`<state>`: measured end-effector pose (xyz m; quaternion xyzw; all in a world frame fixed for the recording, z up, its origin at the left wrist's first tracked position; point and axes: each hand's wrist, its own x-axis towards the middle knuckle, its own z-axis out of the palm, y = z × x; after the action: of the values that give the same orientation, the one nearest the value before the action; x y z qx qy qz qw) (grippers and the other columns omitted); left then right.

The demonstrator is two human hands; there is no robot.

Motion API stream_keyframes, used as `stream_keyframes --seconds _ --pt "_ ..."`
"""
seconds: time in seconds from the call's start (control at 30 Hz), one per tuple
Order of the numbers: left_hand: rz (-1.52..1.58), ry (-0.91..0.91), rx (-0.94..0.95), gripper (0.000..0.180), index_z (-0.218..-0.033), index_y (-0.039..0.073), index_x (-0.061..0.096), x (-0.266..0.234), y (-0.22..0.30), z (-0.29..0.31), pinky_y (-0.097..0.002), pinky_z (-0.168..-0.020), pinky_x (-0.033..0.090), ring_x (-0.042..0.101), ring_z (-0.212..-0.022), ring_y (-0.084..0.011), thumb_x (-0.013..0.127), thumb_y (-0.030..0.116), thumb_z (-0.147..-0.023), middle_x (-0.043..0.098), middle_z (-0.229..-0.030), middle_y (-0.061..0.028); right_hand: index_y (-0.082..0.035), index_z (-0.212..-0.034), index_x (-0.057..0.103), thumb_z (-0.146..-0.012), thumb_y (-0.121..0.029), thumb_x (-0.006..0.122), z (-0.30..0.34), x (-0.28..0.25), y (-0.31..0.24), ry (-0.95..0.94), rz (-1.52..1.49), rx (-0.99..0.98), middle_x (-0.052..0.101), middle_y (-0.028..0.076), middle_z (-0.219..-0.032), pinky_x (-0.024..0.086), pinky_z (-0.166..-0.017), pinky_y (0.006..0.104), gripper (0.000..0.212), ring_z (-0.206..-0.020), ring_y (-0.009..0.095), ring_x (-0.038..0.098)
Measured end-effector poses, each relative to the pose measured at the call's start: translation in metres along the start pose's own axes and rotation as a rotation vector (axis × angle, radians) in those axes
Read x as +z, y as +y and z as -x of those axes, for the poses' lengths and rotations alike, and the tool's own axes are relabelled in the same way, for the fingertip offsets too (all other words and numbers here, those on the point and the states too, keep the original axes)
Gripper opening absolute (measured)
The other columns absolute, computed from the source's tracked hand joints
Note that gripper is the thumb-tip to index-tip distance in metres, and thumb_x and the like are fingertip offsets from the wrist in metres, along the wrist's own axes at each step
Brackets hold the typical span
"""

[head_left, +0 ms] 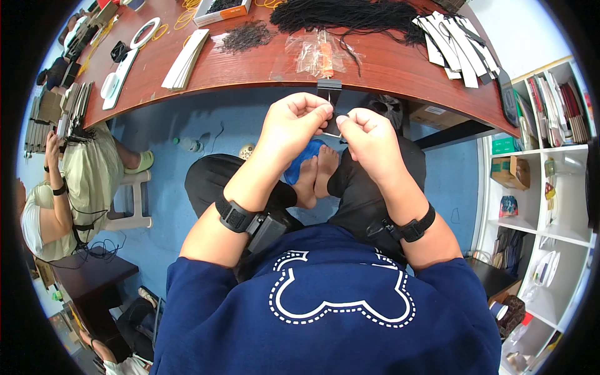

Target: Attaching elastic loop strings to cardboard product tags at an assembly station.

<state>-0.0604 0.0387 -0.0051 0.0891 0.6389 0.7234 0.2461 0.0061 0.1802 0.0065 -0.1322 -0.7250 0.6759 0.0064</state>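
Note:
My left hand point(292, 124) and my right hand point(373, 139) are close together just off the table's front edge, both with fingers pinched. Between them runs a thin, pale piece point(331, 134), like a cord or wire, with an end at each hand's fingertips. Its exact kind is too small to make out. Right beyond my fingers a black clamp-like block point(329, 85) sits on the table edge, and a thin line runs down from it toward my fingertips. Behind the block lie clear plastic bags point(312, 55) with an orange piece point(326, 57) among them.
The reddish table point(250, 69) carries a bundle of black cords point(344, 15), a pile of small dark pieces point(247, 36) and white strips point(185, 59), with more strips point(459, 47) at right. Shelves point(537, 212) stand at right. Another person point(62, 200) sits at left.

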Motion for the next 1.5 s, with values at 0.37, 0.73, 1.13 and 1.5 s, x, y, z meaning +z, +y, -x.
stream_keyframes --seconds 0.37,0.73,1.13,1.5 --pt "0.175 -0.079 -0.139 0.021 -0.092 0.003 0.061 0.003 0.008 0.009 -0.0202 -0.062 0.05 0.058 -0.067 -0.0073 0.057 0.023 -0.088 0.062 -0.08 -0.0019 -0.001 -0.068 0.059 -0.08 -0.016 0.061 0.005 -0.004 -0.005 0.03 0.168 0.008 0.052 -0.001 -0.054 0.036 -0.045 0.0221 0.019 -0.05 0.003 0.044" --pt "0.147 -0.23 -0.12 0.015 -0.091 0.004 0.061 -0.013 -0.006 0.019 -0.0208 -0.065 0.045 0.055 -0.072 -0.0077 0.055 0.017 -0.089 0.061 -0.08 -0.0006 0.0 -0.071 0.059 -0.08 -0.019 0.062 0.013 -0.006 -0.003 -0.03 0.352 -0.03 0.056 0.004 -0.056 0.041 -0.048 0.0246 0.021 -0.05 0.007 0.049" --pt "-0.692 -0.244 0.491 0.024 -0.1 0.003 0.065 -0.005 -0.01 0.045 -0.0291 -0.06 0.048 0.061 -0.064 -0.0217 0.063 0.003 -0.076 0.064 -0.075 -0.0133 -0.002 -0.101 0.048 -0.082 -0.007 0.057 0.012 -0.001 0.038 -0.242 -0.057 0.18 0.059 0.007 -0.065 0.037 -0.041 0.0225 0.022 -0.045 0.008 0.049" --pt "-1.117 -0.326 0.577 0.008 -0.073 0.01 0.061 -0.008 -0.005 0.048 -0.0383 -0.054 0.046 0.058 -0.06 -0.0287 0.067 0.013 -0.067 0.055 -0.059 -0.0096 0.001 -0.123 0.042 -0.082 -0.007 0.059 0.008 -0.004 0.045 -0.591 -0.162 0.413 0.059 0.007 -0.065 0.031 -0.037 0.0188 0.045 -0.04 0.005 0.042"
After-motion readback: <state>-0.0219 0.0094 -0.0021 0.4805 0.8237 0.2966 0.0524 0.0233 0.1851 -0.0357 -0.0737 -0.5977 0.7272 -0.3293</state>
